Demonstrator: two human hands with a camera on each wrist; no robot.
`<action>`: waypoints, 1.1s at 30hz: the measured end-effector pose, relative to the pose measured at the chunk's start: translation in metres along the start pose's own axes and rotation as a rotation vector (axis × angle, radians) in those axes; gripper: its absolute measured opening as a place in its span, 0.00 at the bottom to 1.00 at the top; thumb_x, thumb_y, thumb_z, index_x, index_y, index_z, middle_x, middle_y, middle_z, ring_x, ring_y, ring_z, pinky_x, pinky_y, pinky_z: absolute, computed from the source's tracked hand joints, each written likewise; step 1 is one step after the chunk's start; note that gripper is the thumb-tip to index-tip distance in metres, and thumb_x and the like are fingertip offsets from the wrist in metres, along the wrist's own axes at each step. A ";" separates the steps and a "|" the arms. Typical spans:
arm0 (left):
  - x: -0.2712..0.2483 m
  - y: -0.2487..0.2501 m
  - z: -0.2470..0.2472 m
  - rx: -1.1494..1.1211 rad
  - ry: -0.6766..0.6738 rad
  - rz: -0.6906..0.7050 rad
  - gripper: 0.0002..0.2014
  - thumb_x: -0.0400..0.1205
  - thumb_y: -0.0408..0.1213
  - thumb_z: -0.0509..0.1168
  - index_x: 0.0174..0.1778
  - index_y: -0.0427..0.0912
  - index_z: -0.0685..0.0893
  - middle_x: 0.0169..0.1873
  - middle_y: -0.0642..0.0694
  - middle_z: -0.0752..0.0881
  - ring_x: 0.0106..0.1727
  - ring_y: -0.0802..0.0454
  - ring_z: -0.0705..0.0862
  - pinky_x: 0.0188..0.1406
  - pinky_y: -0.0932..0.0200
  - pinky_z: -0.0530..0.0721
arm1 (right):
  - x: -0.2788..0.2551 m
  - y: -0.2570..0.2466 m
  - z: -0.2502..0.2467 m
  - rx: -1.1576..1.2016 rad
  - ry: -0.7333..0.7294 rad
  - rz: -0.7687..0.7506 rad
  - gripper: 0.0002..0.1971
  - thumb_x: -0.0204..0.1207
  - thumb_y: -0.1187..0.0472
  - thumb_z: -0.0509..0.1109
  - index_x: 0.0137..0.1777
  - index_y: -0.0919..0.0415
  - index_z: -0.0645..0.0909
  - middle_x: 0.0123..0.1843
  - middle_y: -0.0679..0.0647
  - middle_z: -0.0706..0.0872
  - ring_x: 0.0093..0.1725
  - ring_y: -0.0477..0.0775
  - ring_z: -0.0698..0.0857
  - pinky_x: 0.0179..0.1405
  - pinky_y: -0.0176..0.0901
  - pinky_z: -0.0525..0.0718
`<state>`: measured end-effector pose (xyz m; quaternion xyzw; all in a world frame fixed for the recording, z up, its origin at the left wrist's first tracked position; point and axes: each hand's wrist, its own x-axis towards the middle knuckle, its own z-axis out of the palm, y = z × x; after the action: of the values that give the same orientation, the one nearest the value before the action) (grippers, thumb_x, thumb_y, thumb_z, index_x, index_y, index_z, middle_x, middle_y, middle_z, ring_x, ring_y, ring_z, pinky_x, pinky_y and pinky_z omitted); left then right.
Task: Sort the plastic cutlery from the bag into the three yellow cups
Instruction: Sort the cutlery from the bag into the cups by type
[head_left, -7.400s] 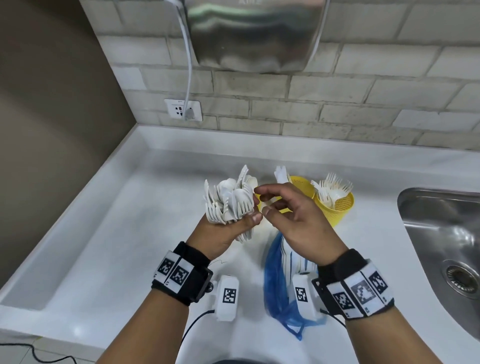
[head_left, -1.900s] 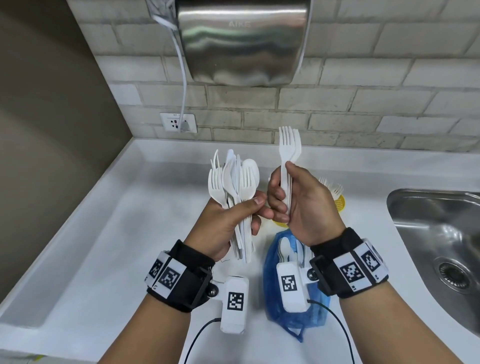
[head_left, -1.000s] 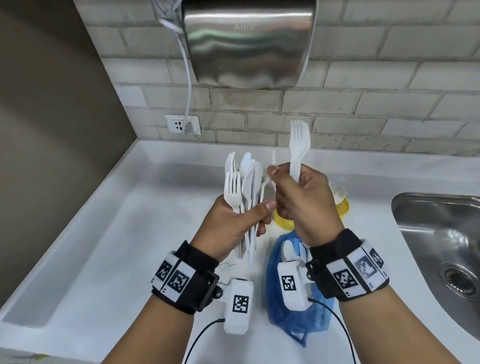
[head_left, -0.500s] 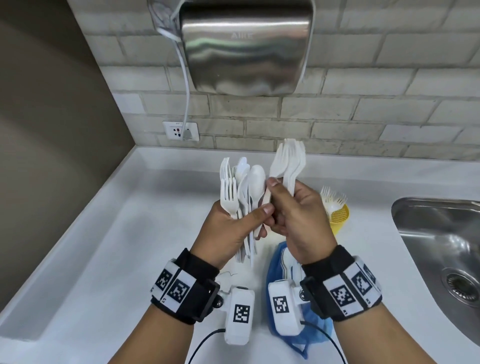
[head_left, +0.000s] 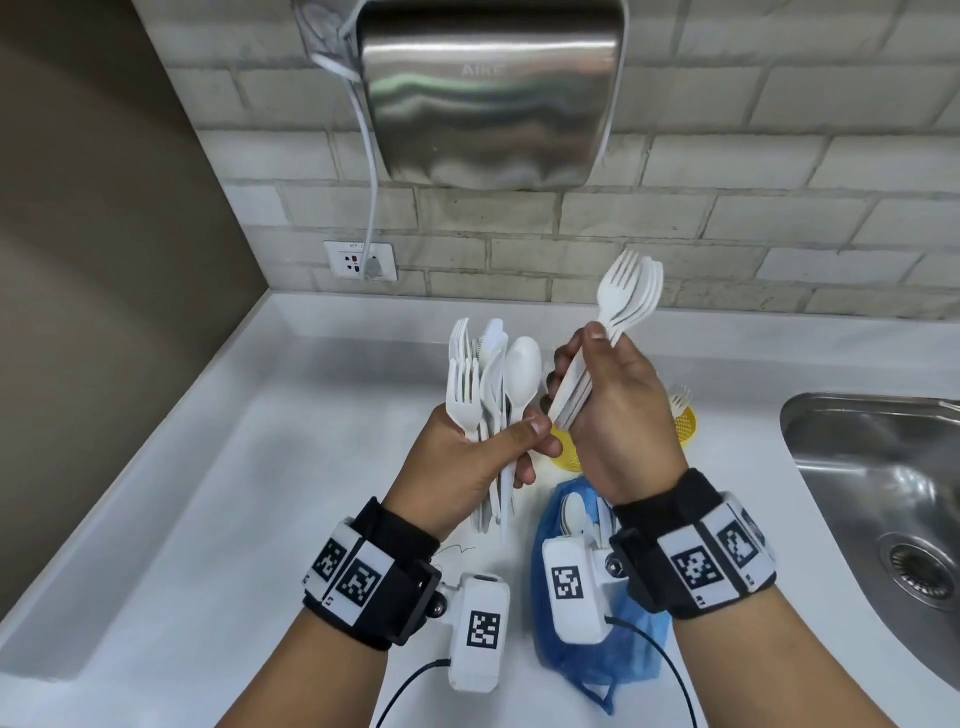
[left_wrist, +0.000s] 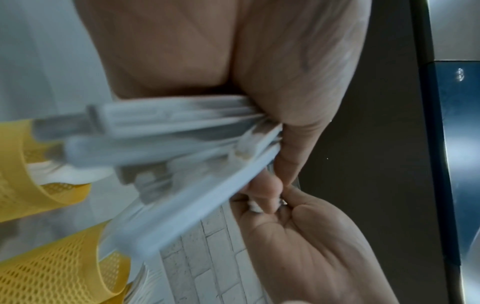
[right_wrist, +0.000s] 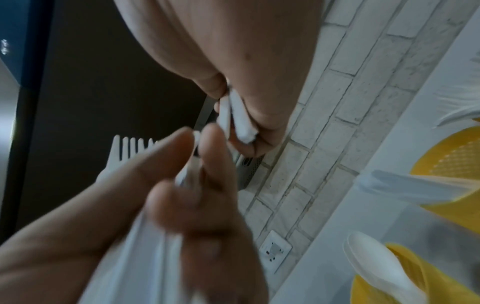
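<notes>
Table: a white top running from the corner on the left to the steel sink on the right; it carries the bag and the cups, all within easy reach below the raised hands.
Hand dryer: on the brick wall at the far side, its cord dropping to the socket.
Blue bag: lies on the table near the person, under the right wrist, mouth toward the cups; a spoon and other white pieces show inside, so I judge the sorting unfinished.
Yellow cups: at the far side of the bag, mostly hidden behind the hands; one on the right holds forks with tines up, and the right wrist view shows another with a spoon in it.
Left hand: fingers and thumb wrapped round a mixed bundle of forks, knives and a spoon, heads up, probably fanned so that each kind can be told apart and picked.
Right hand: just right of the bundle and close to the left thumb, its fingers closed on a nested stack of forks, handles through the fist, tines tilted up and to the right.
Next, I think: the stack goes to the fork cup on the right.
</notes>
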<state>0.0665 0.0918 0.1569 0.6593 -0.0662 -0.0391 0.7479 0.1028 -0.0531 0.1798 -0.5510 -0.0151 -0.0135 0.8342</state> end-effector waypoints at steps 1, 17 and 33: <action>0.000 -0.001 0.000 0.009 0.011 -0.012 0.04 0.85 0.32 0.70 0.49 0.35 0.88 0.42 0.33 0.91 0.31 0.42 0.81 0.37 0.50 0.82 | 0.003 -0.004 -0.003 0.007 0.000 -0.026 0.15 0.94 0.56 0.55 0.46 0.62 0.72 0.35 0.64 0.76 0.31 0.60 0.76 0.32 0.53 0.76; 0.019 -0.008 -0.003 0.353 0.296 -0.004 0.10 0.81 0.37 0.72 0.42 0.33 0.84 0.25 0.47 0.86 0.25 0.49 0.84 0.30 0.59 0.84 | -0.028 0.003 -0.003 0.074 -0.152 -0.103 0.07 0.90 0.61 0.59 0.59 0.64 0.76 0.36 0.59 0.78 0.23 0.54 0.71 0.25 0.43 0.74; 0.016 -0.006 0.000 0.349 0.306 -0.003 0.13 0.81 0.38 0.73 0.38 0.32 0.83 0.25 0.45 0.84 0.26 0.50 0.83 0.34 0.55 0.84 | -0.025 -0.002 -0.010 0.260 -0.185 0.294 0.14 0.75 0.51 0.65 0.33 0.59 0.74 0.24 0.50 0.59 0.20 0.47 0.59 0.22 0.38 0.54</action>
<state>0.0830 0.0882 0.1517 0.7770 0.0429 0.0723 0.6238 0.0781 -0.0630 0.1765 -0.4341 -0.0128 0.1610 0.8863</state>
